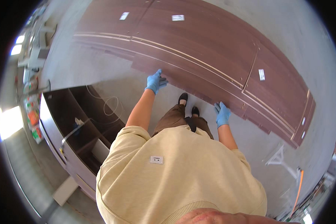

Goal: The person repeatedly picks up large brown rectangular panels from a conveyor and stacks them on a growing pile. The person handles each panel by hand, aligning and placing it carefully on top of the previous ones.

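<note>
My left hand [156, 81], in a blue glove with greyish fingertips, is beside the near edge of a long stack of dark brown wood-grain panels [196, 42]. Its fingers are spread and nothing shows in them. Farther right, my right hand [222, 114] wears a matching glove and is at the same near edge of the stack, fingers apart, with no object visible in it. Whether either hand touches the edge is unclear. The stacked boards have pale edge strips, small drilled holes and several white labels [178, 18] with print.
A dark open-fronted cabinet [81, 117] with compartments stands at left, with a clear hose [112, 106] trailing by it. A pale board [65, 190] lies behind. A white metal stand leg [280, 156] and an orange bar [298, 190] are at lower right, on or above the grey floor [257, 151].
</note>
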{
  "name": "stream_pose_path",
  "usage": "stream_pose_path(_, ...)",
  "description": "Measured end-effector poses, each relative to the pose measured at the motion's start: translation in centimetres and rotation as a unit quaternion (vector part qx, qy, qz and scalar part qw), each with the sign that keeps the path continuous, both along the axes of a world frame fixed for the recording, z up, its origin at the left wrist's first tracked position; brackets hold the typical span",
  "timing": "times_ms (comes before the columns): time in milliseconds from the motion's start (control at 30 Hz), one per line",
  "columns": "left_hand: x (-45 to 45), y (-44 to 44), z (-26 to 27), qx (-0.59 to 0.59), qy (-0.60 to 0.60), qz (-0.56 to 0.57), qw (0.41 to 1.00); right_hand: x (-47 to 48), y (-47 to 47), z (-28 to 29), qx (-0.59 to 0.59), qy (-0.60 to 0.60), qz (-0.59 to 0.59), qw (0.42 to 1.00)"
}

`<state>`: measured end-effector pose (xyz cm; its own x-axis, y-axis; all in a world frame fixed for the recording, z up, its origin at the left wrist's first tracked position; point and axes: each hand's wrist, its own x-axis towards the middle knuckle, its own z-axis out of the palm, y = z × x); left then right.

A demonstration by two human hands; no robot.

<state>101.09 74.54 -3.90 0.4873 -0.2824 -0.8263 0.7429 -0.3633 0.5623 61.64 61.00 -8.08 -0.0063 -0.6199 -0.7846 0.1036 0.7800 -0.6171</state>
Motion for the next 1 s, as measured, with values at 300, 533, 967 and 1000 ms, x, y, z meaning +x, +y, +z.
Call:
stream_pose_path(300,-13.1,20.4,-2.4,0.025,0.042,0.092,0.995,-1.4,-2.1,0.4,0.155,-0.16,-0.048,0.974)
stream_pose_path(533,-25.4,34.1,-5.6,0.117,0.139,0.201,0.963,-0.2,-2.2,-1.9,0.155,-0.146,0.019,0.977)
stream_pose_path(967,-19.1,36.0,-4.5,-0.033,0.067,0.265,0.961,28.3,5.1,-2.2,0.214,-0.196,0.124,0.949)
stream_pose_path(1000,-18.5,36.6,-4.8,-0.048,0.07,0.265,0.961,30.2,5.8,-2.0,0.22,-0.198,0.132,0.946)
